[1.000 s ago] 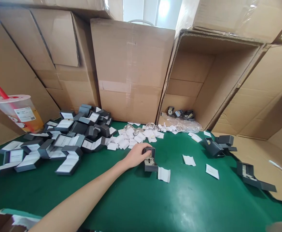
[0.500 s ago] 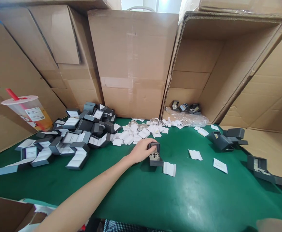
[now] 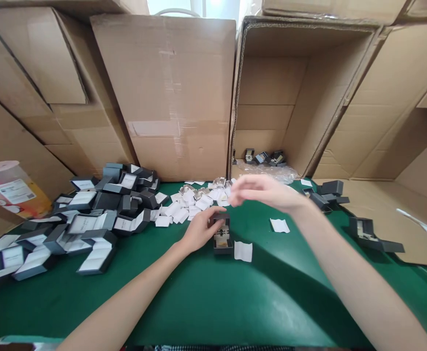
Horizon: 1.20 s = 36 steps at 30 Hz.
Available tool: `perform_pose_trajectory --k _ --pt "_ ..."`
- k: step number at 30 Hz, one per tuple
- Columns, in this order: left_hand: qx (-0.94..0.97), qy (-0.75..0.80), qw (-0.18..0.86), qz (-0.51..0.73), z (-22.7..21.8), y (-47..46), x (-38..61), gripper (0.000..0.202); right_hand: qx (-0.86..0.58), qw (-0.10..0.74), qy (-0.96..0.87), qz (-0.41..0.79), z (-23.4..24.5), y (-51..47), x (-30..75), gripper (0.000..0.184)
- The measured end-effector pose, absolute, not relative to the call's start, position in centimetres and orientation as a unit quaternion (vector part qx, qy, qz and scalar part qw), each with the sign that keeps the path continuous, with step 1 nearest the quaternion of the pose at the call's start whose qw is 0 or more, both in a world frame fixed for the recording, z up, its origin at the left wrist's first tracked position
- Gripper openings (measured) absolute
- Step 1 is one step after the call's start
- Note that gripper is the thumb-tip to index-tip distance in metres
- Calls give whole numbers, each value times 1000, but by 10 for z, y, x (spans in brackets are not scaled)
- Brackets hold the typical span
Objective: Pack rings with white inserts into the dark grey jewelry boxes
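Observation:
A small dark hinged box stands on the green table with its lid up, showing a pale lining and a metallic piece inside. My left hand closes round its raised lid, thumb on the inner side and fingers behind. My right hand, slightly blurred, hovers above and behind the box with fingers stretched leftward and nothing visible in them. Below it spreads a pile of small white papers. One creased white paper lies just right of the box.
Many open dark boxes with white linings are heaped at left, beside a drink cup. More dark boxes lie at right and inside an upright cardboard carton. Another white paper rests right of centre. Cardboard walls enclose the back.
My right hand has come in from the lower right corner to above the table's middle. My left hand still holds the box. The view has turned to the right.

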<state>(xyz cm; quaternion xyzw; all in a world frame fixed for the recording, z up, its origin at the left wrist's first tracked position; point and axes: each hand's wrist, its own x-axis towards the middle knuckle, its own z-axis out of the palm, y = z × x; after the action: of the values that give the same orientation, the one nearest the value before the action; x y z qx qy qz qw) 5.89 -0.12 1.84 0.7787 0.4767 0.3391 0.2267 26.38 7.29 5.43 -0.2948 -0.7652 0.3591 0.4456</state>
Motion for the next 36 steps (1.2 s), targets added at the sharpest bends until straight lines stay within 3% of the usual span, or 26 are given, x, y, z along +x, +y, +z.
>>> perform_pose_trajectory --k 2,4,6,10,19,26,32,36 --pt "772 476 252 338 20 -1 59 33 -350 401 -802 272 40 80 254 22" --pt "772 474 268 327 22 -1 59 36 -381 359 -836 163 21 84 243 36" --pt "775 474 273 317 22 0 58 35 -346 303 -883 94 4 87 236 44" --pt "769 478 278 321 19 4 58 32 -351 289 -890 20 -9 87 237 35" --pt "763 475 284 334 18 5 58 32 -385 345 -856 6 -5 81 245 11" --pt "759 477 289 336 17 5 56 34 -426 486 -748 151 -10 87 253 29" --pt "753 482 283 348 14 7 55 32 -428 380 -819 51 -13 86 260 17" --pt "752 480 283 351 14 7 55 31 -421 362 -831 23 -9 79 257 17"
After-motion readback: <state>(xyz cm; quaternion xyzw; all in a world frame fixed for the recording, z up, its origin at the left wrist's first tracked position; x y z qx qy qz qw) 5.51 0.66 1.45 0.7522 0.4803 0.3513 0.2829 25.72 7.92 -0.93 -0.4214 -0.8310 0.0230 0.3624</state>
